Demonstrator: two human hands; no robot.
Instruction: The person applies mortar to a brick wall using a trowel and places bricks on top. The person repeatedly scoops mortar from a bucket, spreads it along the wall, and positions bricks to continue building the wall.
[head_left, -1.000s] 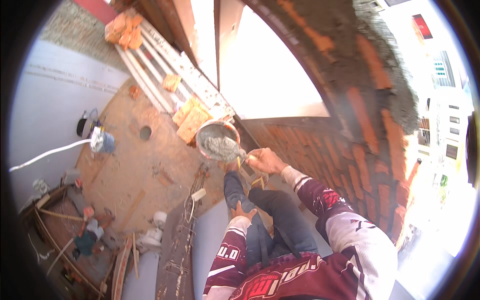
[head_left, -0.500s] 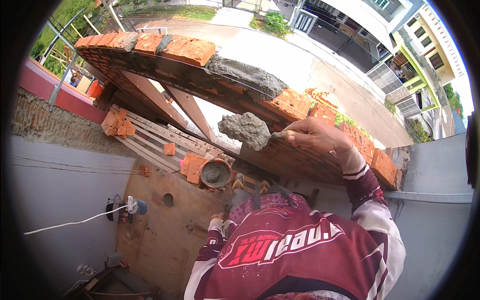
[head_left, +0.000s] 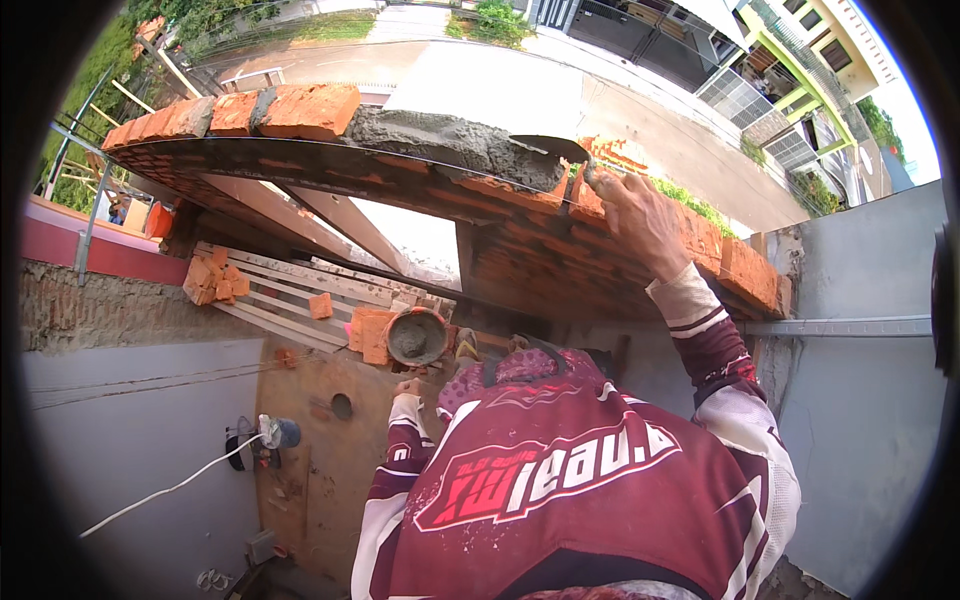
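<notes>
My right hand (head_left: 640, 215) is closed round the handle of a trowel (head_left: 546, 145) above the brick wall. The dark blade lies low over the right end of a thick grey mortar bed (head_left: 440, 138), its edge close to the wet surface. Orange bricks (head_left: 308, 110) are set on the wall top left of that bed, with mortar in their joints. Beneath and right of my right hand the brick wall (head_left: 700, 238) continues. My left hand (head_left: 408, 388) hangs low beside my body, fingers curled; whether anything is inside them is hidden. Near it stands a bucket (head_left: 417, 337) with grey mortar inside.
Loose bricks (head_left: 372, 335) stand beside the bucket, and more broken bricks (head_left: 215, 277) lie on the slatted wooden planks (head_left: 290, 290). A thin string line (head_left: 400, 153) runs along the wall. Below is a brown floor (head_left: 325, 450); a street (head_left: 640, 110) lies beyond the wall.
My right hand has swung the trowel up and away from me to the wall top. The mortar lump it carried is off the blade, and the bed looks fuller. My left hand stays low.
</notes>
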